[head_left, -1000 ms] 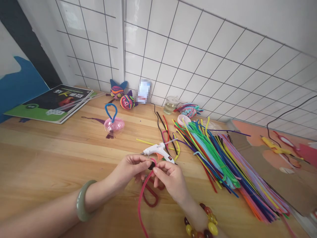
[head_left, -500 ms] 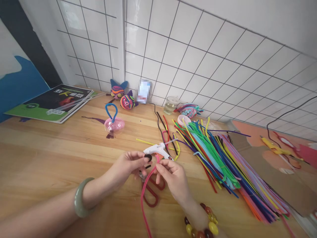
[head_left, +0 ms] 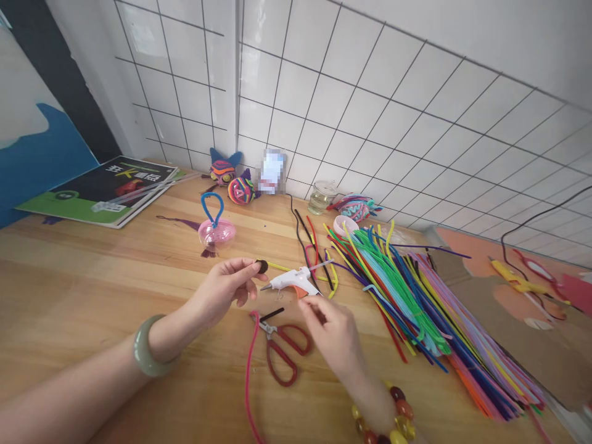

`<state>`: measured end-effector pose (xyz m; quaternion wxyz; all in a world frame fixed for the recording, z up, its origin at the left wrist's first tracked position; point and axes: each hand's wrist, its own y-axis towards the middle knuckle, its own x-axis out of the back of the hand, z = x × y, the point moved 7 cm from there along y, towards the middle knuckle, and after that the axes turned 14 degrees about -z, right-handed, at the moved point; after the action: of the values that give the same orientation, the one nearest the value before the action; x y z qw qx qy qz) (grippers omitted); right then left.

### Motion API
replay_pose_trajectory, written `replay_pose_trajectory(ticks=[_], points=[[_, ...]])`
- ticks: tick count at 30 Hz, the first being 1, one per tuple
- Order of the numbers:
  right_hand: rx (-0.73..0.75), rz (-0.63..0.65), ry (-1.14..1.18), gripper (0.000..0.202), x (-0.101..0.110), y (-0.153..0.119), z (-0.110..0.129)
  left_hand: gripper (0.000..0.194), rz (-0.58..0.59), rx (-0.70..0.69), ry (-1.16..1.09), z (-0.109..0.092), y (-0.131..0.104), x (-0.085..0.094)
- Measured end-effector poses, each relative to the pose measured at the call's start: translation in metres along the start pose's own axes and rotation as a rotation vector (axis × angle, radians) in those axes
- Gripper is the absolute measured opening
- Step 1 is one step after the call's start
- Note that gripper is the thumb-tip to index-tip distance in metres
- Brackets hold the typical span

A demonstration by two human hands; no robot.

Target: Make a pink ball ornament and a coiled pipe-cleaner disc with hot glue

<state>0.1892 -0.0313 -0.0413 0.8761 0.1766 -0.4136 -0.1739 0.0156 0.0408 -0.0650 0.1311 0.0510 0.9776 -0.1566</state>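
Craft workspace | wooden table (head_left: 92, 277), pipe cleaners (head_left: 398, 283), glue gun (head_left: 291, 280)

One head cam, looks fwd + down, hands close (wall behind), no 2nd view to share

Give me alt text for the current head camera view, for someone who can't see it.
A left hand pinches a small black disc while the right hand touches a white glue gun on a wooden table. Nearby lie red-handled scissors, a pink pipe cleaner and bundles of colourful pipe cleaners.
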Motion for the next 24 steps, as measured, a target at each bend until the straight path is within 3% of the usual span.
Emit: replay_pose_trajectory(ticks=[2,4,9,15,18,24], points=[[0.028,-0.141,-0.069,0.02,0.013,0.01,-0.013,0.023,0.031,-0.009,0.013,0.001,0.001,-0.001],[0.0,-0.169,-0.095,0.021,0.014,0.015,-0.029,0.024,0.053,-0.021,0.044,0.002,0.002,-0.002],[-0.269,0.097,0.047,0.029,-0.013,0.01,-0.058,0.026,0.076,-0.047,0.093,0.003,0.002,-0.003],[-0.246,0.143,-0.015,0.034,-0.015,0.009,-0.05,0.023,0.068,-0.078,0.093,0.0,0.001,-0.002],[-0.255,0.077,0.055,0.035,-0.009,0.012,-0.048,0.023,0.046,-0.103,0.093,-0.003,0.002,0.0],[-0.379,-0.192,0.219,0.033,0.016,0.018,-0.054,0.03,0.025,-0.132,0.058,-0.008,0.003,0.002]])
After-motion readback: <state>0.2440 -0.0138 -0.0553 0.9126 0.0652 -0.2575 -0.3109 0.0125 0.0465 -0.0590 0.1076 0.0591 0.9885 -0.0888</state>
